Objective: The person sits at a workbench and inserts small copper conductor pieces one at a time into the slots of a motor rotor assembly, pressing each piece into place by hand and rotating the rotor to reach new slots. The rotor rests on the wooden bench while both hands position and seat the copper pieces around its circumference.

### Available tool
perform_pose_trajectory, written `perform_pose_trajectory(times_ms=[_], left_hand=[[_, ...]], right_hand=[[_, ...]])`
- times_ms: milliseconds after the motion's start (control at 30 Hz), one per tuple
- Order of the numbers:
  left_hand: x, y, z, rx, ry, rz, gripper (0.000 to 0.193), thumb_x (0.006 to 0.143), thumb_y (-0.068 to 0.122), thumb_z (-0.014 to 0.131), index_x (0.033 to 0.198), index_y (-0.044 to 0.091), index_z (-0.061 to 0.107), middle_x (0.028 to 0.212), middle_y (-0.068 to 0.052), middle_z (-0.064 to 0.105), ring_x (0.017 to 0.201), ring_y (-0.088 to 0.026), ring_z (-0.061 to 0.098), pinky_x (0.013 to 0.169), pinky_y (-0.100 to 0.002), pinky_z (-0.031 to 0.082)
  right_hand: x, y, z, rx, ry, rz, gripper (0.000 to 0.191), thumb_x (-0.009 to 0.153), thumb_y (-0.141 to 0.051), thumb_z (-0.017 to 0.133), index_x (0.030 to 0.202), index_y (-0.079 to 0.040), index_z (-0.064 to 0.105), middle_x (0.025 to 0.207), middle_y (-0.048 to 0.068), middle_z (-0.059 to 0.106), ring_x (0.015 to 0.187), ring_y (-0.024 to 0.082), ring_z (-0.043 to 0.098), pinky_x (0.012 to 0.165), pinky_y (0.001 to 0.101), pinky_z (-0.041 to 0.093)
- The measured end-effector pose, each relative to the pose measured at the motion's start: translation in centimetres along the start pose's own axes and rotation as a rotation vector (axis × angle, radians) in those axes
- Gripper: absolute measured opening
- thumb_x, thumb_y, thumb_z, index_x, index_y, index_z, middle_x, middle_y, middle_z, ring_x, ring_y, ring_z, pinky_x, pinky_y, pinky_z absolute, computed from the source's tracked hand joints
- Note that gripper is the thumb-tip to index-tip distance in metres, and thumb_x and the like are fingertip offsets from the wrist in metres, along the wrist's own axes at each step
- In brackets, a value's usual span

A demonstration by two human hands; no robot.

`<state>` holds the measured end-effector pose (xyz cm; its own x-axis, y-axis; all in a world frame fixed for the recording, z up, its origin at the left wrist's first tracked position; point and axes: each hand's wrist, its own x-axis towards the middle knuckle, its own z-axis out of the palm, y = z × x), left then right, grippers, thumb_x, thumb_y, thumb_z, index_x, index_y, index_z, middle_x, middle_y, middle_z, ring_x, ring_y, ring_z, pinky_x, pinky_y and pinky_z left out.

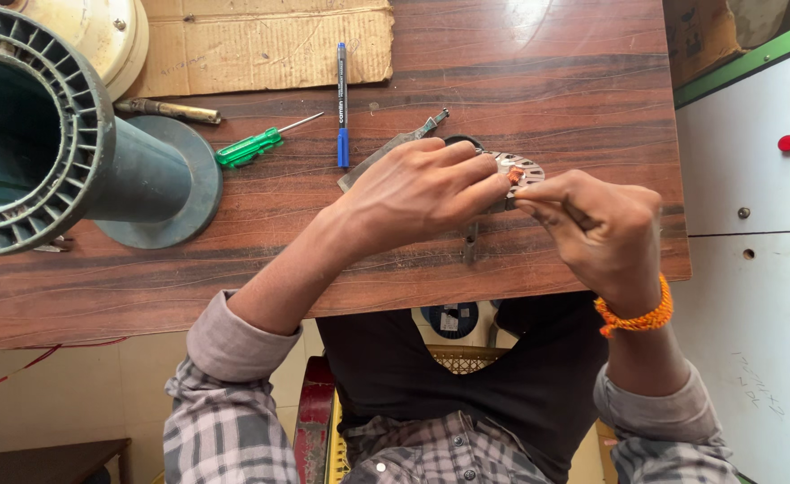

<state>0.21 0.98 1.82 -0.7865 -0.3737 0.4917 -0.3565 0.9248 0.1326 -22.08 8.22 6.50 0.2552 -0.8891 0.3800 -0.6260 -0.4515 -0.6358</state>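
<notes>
Small slotted metal stator disc [522, 168], tilted above wooden table (copper bit at its edge).

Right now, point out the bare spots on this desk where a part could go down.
Bare wood lies along the desk's near edge below the teal spool, and at the far right beyond the blue pen. It is crowded around the green screwdriver, cardboard and both hands.

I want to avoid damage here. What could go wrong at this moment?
The slotted metal ring is pinched between the left hand and right hand above the table edge, so it might slip and fall to the floor. Its thin slots could scratch fingertips.
</notes>
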Motion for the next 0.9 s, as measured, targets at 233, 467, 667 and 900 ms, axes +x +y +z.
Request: perform_pose_trajectory(times_ms=[233, 467, 667, 900], left_hand=[[-0.2, -1.1, -0.3, -0.22, 0.023, -0.067, 0.062, 0.08, 0.055, 0.075, 0.121, 0.014, 0.055, 0.107, -0.001, 0.072, 0.101, -0.021, 0.069, 0.082, -0.038, 0.059], [0.3, -2.0, 1.4, -0.891, 0.107, -0.846, 0.078, 0.09, 0.074, 0.055, 0.139, 0.013, 0.044, 0.096, -0.011, 0.076, 0.09, -0.022, 0.08, 0.079, -0.038, 0.064], [0.9, -2.9, 4.2, -0.931, -0.05, -0.829, 0.079, 0.077, 0.053, 0.077, 0.139, 0.01, 0.058, 0.104, -0.007, 0.073, 0.099, -0.022, 0.071, 0.079, -0.042, 0.058], [0.1, -5.6, 3.7, -1.341, -0.182, -0.464, 0.029, 0.092, 0.028, 0.079, 0.113, 0.009, 0.076, 0.111, -0.01, 0.073, 0.105, -0.019, 0.068, 0.096, -0.036, 0.056]], right_hand=[[2.9, 2.9, 1.4, 0.032, -0.046, 0.125, 0.004, 0.099, -0.004, 0.079, 0.102, -0.003, 0.077, 0.082, 0.005, 0.074, 0.062, 0.006, 0.062, 0.05, 0.0229, 0.043], [5.5, 4.3, 2.2, -0.001, -0.192, 0.204, 0.009, 0.094, -0.011, 0.08, 0.098, -0.003, 0.077, 0.071, 0.003, 0.071, 0.06, 0.006, 0.063, 0.048, 0.0232, 0.045], [6.6, 4.4, 2.0, -0.05, -0.224, 0.088, 0.013, 0.094, -0.013, 0.081, 0.097, -0.001, 0.076, 0.076, 0.004, 0.071, 0.064, 0.006, 0.065, 0.052, 0.0219, 0.05], [6.8, 1.6, 0.6, -0.137, -0.231, 0.207, 0.009, 0.096, -0.012, 0.08, 0.099, -0.003, 0.078, 0.063, 0.003, 0.06, 0.054, 0.005, 0.046, 0.046, 0.025, 0.032]])
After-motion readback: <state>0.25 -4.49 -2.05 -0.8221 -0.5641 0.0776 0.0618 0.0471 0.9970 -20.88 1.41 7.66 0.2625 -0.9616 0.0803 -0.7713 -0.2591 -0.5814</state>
